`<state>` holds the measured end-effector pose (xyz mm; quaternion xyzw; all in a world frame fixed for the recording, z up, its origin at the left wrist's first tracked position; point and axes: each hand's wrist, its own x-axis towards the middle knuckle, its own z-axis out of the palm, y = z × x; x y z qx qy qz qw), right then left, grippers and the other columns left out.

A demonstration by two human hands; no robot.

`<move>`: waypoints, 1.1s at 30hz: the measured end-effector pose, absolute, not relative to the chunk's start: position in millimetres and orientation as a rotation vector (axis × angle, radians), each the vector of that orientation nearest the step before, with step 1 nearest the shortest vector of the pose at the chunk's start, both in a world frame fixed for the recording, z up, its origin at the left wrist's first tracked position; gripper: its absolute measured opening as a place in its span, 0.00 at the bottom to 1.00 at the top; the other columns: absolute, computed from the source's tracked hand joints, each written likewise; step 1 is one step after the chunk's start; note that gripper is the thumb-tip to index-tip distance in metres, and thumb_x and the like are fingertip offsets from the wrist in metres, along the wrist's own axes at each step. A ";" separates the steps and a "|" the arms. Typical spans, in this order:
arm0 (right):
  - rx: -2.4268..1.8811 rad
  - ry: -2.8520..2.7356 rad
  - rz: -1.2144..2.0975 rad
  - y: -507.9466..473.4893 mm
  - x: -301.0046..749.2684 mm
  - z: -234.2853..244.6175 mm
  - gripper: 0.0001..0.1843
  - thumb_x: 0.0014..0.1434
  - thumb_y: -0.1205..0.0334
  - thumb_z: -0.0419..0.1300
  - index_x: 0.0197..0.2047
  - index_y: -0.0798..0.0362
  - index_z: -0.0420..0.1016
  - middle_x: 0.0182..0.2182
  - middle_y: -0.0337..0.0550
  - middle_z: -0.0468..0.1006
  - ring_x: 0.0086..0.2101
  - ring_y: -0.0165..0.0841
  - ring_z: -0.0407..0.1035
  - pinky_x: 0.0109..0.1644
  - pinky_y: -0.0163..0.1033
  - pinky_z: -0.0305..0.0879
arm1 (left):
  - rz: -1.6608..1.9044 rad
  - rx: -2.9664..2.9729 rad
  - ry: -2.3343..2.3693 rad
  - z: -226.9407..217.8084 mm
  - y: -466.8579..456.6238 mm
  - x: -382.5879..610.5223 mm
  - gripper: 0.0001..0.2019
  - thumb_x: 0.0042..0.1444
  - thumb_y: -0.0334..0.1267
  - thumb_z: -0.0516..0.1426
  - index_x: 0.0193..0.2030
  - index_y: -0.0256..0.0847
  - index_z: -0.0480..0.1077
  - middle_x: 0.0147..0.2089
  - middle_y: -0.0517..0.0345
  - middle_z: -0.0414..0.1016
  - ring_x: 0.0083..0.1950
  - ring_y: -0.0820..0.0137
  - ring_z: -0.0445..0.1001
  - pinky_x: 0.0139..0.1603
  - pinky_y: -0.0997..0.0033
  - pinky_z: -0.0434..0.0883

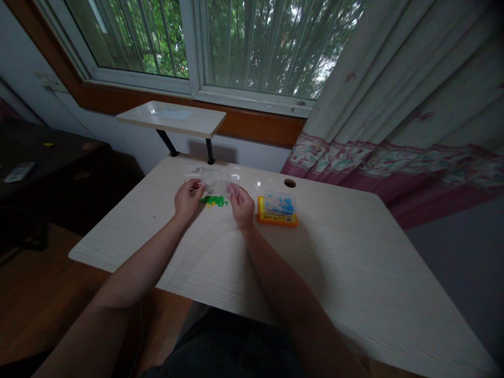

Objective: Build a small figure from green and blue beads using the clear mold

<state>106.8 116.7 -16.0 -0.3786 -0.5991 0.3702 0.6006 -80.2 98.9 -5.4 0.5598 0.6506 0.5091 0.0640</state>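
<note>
Both my hands hold a clear plastic tray (214, 181) tilted over the pale wooden table (346, 273). My left hand (188, 199) pinches its left edge, and my right hand (241, 206) pinches its right edge. Under the tray, between my hands, lies a small heap of green and yellow beads (214, 201). To the right of my right hand sits an orange-rimmed box (277, 216) with a clear lid and blue beads inside.
A small raised shelf (173, 118) on black legs stands at the table's far edge below the window. A round cable hole (290, 183) is near the box. A curtain (394, 105) hangs at right; a dark cabinet (47, 173) stands at left.
</note>
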 end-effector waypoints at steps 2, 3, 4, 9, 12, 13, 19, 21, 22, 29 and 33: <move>-0.872 -1.320 0.925 118.0 105.1 -17.8 0.20 0.63 0.48 0.56 0.53 0.50 0.74 0.47 0.45 0.80 0.47 0.35 0.76 0.52 0.44 0.75 | 1.409 1.753 2.102 -0.6 95.0 -80.7 0.18 0.59 0.53 0.56 0.46 0.43 0.77 0.39 0.54 0.78 0.40 0.64 0.75 0.43 0.66 0.71; -0.872 -1.281 0.950 118.9 104.8 -18.1 0.21 0.63 0.48 0.56 0.53 0.50 0.73 0.46 0.45 0.80 0.46 0.36 0.77 0.49 0.44 0.77 | 1.370 1.787 2.133 1.8 92.8 -79.9 0.18 0.59 0.53 0.56 0.46 0.43 0.77 0.38 0.54 0.78 0.40 0.64 0.75 0.43 0.66 0.70; -0.873 -1.239 0.971 119.9 104.9 -18.1 0.22 0.63 0.47 0.56 0.54 0.51 0.73 0.46 0.46 0.81 0.45 0.36 0.77 0.47 0.44 0.78 | 1.345 1.821 2.137 4.3 90.5 -78.3 0.18 0.59 0.53 0.56 0.47 0.44 0.78 0.37 0.54 0.78 0.40 0.64 0.75 0.43 0.66 0.70; -0.856 -1.063 1.013 126.1 109.7 -15.2 0.23 0.62 0.47 0.56 0.53 0.53 0.71 0.42 0.47 0.81 0.41 0.36 0.78 0.38 0.42 0.80 | 1.317 1.962 1.989 14.7 78.7 -63.3 0.26 0.58 0.47 0.58 0.64 0.48 0.65 0.40 0.57 0.79 0.43 0.65 0.76 0.45 0.66 0.71; -0.848 -1.018 1.031 127.0 111.1 -14.5 0.23 0.62 0.47 0.56 0.53 0.53 0.71 0.42 0.48 0.81 0.40 0.35 0.78 0.37 0.41 0.80 | 1.291 1.969 1.966 18.8 74.5 -57.6 0.28 0.58 0.45 0.58 0.66 0.49 0.61 0.40 0.58 0.79 0.42 0.66 0.76 0.44 0.66 0.71; -0.844 -1.026 1.040 126.4 111.0 -14.6 0.23 0.62 0.46 0.56 0.53 0.53 0.71 0.43 0.48 0.81 0.40 0.35 0.78 0.37 0.41 0.80 | 1.290 1.955 1.972 20.2 73.9 -57.5 0.28 0.59 0.44 0.57 0.66 0.49 0.61 0.39 0.59 0.79 0.41 0.66 0.76 0.44 0.67 0.71; -0.825 -1.217 1.066 119.2 108.7 -16.6 0.28 0.65 0.43 0.51 0.62 0.49 0.64 0.46 0.47 0.79 0.38 0.32 0.78 0.34 0.35 0.76 | 1.236 1.851 2.170 39.6 81.4 -75.7 0.22 0.55 0.42 0.56 0.58 0.47 0.69 0.36 0.58 0.78 0.40 0.65 0.76 0.45 0.67 0.69; -0.835 -1.237 1.083 118.5 108.3 -17.1 0.29 0.66 0.42 0.48 0.64 0.48 0.61 0.44 0.46 0.80 0.33 0.30 0.78 0.31 0.32 0.74 | 1.151 1.819 2.260 48.7 92.0 -84.0 0.21 0.55 0.43 0.55 0.56 0.48 0.71 0.36 0.58 0.79 0.40 0.64 0.76 0.44 0.67 0.69; -0.843 -1.237 1.090 118.4 108.1 -17.1 0.30 0.66 0.42 0.47 0.64 0.48 0.61 0.43 0.46 0.80 0.31 0.29 0.77 0.29 0.31 0.73 | 1.096 1.810 2.290 52.7 99.5 -87.2 0.21 0.55 0.43 0.55 0.56 0.48 0.70 0.36 0.59 0.79 0.40 0.64 0.76 0.44 0.67 0.68; -0.877 -1.230 1.128 117.1 108.4 -12.8 0.29 0.67 0.43 0.46 0.63 0.51 0.62 0.37 0.43 0.79 0.25 0.25 0.74 0.26 0.28 0.70 | 0.648 1.874 2.511 59.3 163.3 -81.4 0.21 0.54 0.48 0.55 0.52 0.40 0.69 0.39 0.45 0.81 0.47 0.51 0.77 0.50 0.54 0.66; -0.913 -1.230 1.145 117.9 108.2 -11.7 0.28 0.66 0.43 0.47 0.61 0.50 0.63 0.35 0.41 0.80 0.23 0.25 0.73 0.25 0.28 0.70 | 0.473 1.968 2.539 52.3 181.1 -69.5 0.21 0.55 0.48 0.53 0.48 0.35 0.69 0.41 0.37 0.79 0.45 0.48 0.77 0.51 0.47 0.64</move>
